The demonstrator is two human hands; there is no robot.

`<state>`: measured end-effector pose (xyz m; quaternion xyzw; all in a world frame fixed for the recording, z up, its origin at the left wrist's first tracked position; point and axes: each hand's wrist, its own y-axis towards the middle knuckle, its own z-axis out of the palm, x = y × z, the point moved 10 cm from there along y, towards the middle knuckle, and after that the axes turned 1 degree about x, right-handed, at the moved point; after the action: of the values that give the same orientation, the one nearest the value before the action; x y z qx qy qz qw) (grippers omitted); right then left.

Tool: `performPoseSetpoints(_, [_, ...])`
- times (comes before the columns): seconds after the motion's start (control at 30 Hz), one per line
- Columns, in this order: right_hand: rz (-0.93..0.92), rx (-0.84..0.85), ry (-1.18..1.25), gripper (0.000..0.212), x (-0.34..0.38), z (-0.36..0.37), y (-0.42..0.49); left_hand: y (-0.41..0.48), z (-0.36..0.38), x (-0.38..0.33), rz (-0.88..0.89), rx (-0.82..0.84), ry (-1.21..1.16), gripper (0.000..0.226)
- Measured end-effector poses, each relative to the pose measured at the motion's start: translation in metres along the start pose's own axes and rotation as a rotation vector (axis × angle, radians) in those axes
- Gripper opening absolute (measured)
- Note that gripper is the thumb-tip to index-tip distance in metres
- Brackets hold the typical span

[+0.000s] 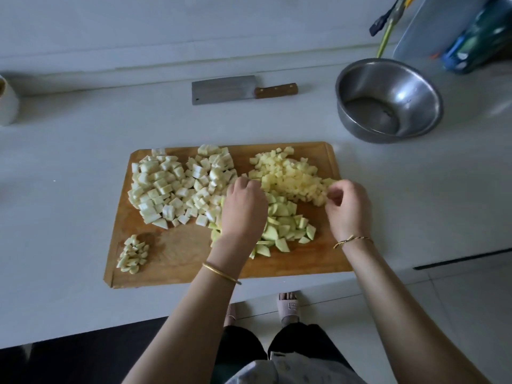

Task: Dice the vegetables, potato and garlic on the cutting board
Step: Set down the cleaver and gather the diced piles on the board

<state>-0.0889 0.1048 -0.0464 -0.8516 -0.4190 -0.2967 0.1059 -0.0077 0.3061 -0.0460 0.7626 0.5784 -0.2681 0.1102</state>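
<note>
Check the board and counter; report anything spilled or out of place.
Nothing stands out. All the diced pieces lie on the wooden cutting board, the wooden-handled steel cleaver lies flat behind it, and the round steel bowl stands upright.

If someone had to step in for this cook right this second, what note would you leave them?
Left hand: knuckles up, fingers curled down where the potato dice meet the green chunks; any grip is hidden.
Right hand: fingers curled at the potato pile's right edge; grip unclear.
Cutting board: also pale cubes far left, garlic pieces near left.
Cleaver lies on the counter behind the board, untouched.
Done: everything looks cut.
Left: probably only tidying the piles.
</note>
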Motion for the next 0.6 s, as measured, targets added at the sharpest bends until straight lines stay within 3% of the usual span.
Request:
performPoseSetpoints(0.13, [-0.15, 0.158, -0.054, 0.012, 0.016, 0.021, -0.002, 0.003, 0.024, -0.004, -0.088, 0.067, 0.205, 0.03])
performPoseSetpoints(0.27, [-0.329, 0.311, -0.149, 0.027, 0.038, 0.052, -0.021, -0.001, 0.024, -0.004, -0.076, -0.013, 0.203, 0.027])
performPoseSetpoints(0.6, [-0.436, 0.359, 0.031, 0.042, 0.043, 0.057, -0.035, -0.001, 0.02, 0.005, -0.044, -0.03, 0.121, 0.027])
